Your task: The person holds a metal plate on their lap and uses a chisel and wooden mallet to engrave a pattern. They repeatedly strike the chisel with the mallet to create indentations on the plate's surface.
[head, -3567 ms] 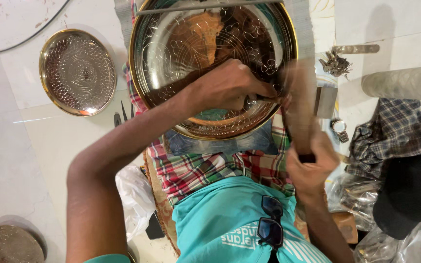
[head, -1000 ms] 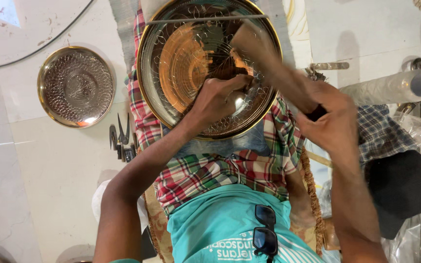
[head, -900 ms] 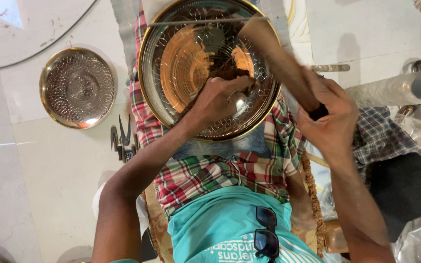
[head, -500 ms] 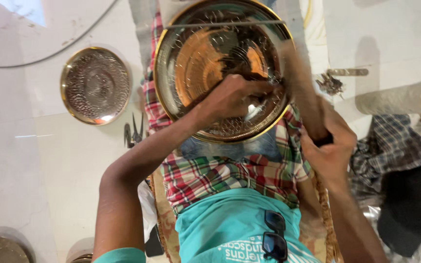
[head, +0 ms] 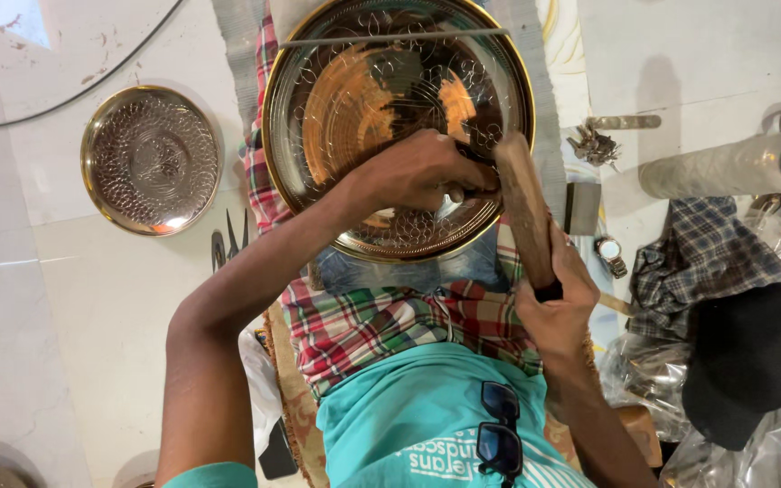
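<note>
Resting on the person's lap over a checked cloth [head: 354, 325], the large engraved brass plate [head: 354, 108] sits a little further left in view than half a second ago. The left hand [head: 422, 172] stays curled tight on a small chisel at the plate's near-right rim. The right hand [head: 558, 307] still grips the wooden mallet [head: 524, 203], now lowered beside the chisel, suggesting a strike just landed. A smaller patterned plate [head: 151, 158] lies on the floor, far left.
</note>
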